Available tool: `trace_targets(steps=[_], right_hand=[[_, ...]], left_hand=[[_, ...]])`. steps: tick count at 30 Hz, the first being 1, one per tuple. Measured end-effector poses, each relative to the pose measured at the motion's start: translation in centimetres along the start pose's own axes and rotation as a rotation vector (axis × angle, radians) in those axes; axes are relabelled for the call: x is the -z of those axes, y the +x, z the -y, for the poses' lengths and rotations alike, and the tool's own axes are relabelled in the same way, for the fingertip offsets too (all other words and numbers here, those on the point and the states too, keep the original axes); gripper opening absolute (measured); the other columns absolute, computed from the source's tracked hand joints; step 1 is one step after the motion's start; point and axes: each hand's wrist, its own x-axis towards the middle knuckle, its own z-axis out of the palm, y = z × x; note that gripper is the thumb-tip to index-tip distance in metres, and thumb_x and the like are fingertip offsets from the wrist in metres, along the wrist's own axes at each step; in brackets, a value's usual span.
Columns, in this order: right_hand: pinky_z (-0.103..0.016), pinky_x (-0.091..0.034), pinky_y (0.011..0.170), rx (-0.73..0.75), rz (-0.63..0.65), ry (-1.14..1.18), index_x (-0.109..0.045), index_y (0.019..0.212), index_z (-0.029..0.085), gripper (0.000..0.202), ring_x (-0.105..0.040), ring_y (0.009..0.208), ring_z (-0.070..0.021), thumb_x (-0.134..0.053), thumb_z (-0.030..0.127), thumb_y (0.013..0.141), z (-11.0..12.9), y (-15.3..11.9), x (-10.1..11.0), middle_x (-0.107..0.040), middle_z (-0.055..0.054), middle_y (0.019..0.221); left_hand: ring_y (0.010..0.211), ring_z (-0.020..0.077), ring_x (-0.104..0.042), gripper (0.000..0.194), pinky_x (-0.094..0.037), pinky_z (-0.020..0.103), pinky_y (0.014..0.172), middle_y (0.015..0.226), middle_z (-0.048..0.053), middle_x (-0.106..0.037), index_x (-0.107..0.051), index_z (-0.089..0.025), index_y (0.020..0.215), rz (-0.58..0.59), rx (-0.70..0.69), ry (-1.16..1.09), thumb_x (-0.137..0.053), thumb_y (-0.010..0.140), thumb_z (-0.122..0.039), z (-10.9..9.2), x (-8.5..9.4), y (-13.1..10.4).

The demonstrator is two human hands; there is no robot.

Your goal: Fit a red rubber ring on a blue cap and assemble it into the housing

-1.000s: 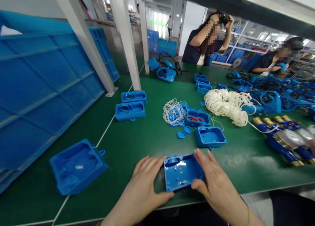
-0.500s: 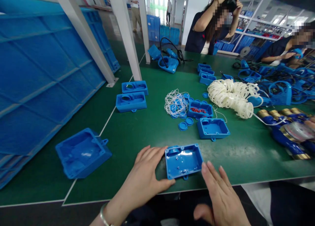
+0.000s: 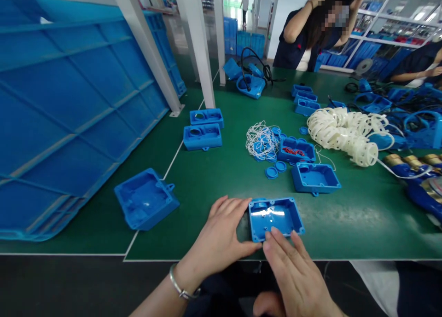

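Observation:
A shallow blue plastic housing box lies near the table's front edge, its hollow side up. Along its left end my left hand grips it, fingertips at the back corner and thumb at the front corner. My right hand has its fingers stretched out, the tips over the box's front edge; whether they press on it I cannot tell. Behind it stands a similar box. Another holds red pieces, beside blue rings and tangled white cord.
To the left a larger-looking blue box sits tilted, and two blue housings stand behind it. A big blue crate and white posts border the left. Coiled cream plastic rings and brass-ended blue parts lie right. A person stands opposite.
The view has turned left, so everything sits further right. My right hand has moved from the box's right end to its front edge. The left hand keeps its grip.

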Motion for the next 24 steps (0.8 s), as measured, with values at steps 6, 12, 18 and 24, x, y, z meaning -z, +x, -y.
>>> trace_targets(steps=[6, 12, 18, 24], right_hand=[[-0.040, -0.032, 0.107, 0.108, 0.009, 0.006, -0.061, 0.108, 0.005, 0.063, -0.052, 0.118, -0.0269, -0.045, 0.061, 0.084, 0.3, 1.5, -0.5, -0.063, -0.015, 0.115], [-0.044, -0.039, 0.103, -0.026, 0.084, 0.040, -0.052, 0.121, 0.000, 0.091, -0.041, 0.126, -0.0320, -0.035, 0.077, 0.075, 0.4, 3.0, -1.6, -0.052, -0.021, 0.128], [-0.047, -0.029, 0.110, -0.207, 0.077, 0.109, -0.045, 0.127, 0.001, 0.098, -0.042, 0.125, -0.0298, -0.026, 0.080, 0.073, -0.7, 4.3, -2.3, -0.053, -0.016, 0.128], [-0.052, -0.031, 0.106, -0.193, 0.178, 0.143, -0.029, 0.137, 0.006, 0.090, -0.042, 0.125, -0.0298, -0.035, 0.073, 0.078, -4.9, 1.9, -0.3, -0.055, -0.014, 0.126]], left_hand=[[0.117, 0.0216, -0.046, 0.063, -0.020, 0.043, 0.111, 0.124, 0.004, -0.053, -0.039, -0.023, 0.130, 0.006, 0.006, -0.011, -0.062, 0.071, -0.024, -0.1, 0.2, -0.2], [0.115, 0.0225, -0.047, 0.061, -0.022, 0.046, 0.110, 0.122, 0.005, -0.054, -0.041, -0.023, 0.127, -0.007, -0.013, -0.023, -0.061, 0.069, -0.024, -0.1, 0.3, -0.3], [0.116, 0.0228, -0.047, 0.067, -0.022, 0.045, 0.110, 0.124, 0.003, -0.054, -0.044, -0.025, 0.124, -0.005, -0.010, 0.013, -0.071, 0.064, -0.028, 0.3, 0.1, -0.1], [0.119, 0.0248, -0.046, 0.078, -0.022, 0.048, 0.111, 0.128, 0.005, -0.052, -0.038, -0.026, 0.131, -0.001, -0.011, 0.052, -0.074, 0.063, -0.038, 1.0, 0.1, -0.2]])
